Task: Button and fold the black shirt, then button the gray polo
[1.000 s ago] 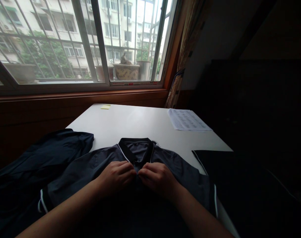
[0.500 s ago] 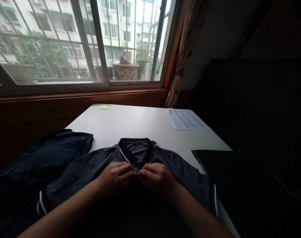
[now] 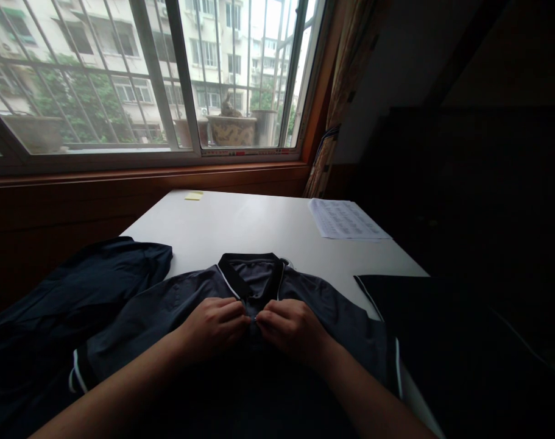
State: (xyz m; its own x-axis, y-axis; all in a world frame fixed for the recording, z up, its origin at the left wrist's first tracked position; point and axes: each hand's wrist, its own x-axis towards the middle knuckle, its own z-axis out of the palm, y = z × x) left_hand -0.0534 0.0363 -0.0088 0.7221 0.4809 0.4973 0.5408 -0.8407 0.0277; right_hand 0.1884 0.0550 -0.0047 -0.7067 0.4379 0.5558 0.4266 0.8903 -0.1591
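A dark grey polo shirt with a black collar and white piping lies spread on the table, its collar toward the window. My left hand is closed on the front placket just below the collar. Close beside it, my right hand pinches the placket's other side. A small shiny spot, perhaps a button, shows at the right fingertips. The fingertips nearly meet, and the exact bit of cloth between them is hidden. Shadow covers the shirt's lower part.
The white table carries a yellow sticky note at the far left and printed sheets at the far right. Dark blue clothing lies on the left, and dark cloth on the right. Beyond stands a barred window.
Both hands stay at the placket with only slight finger movement. A small shiny spot now shows at the right fingertips. The shirt lies as before.
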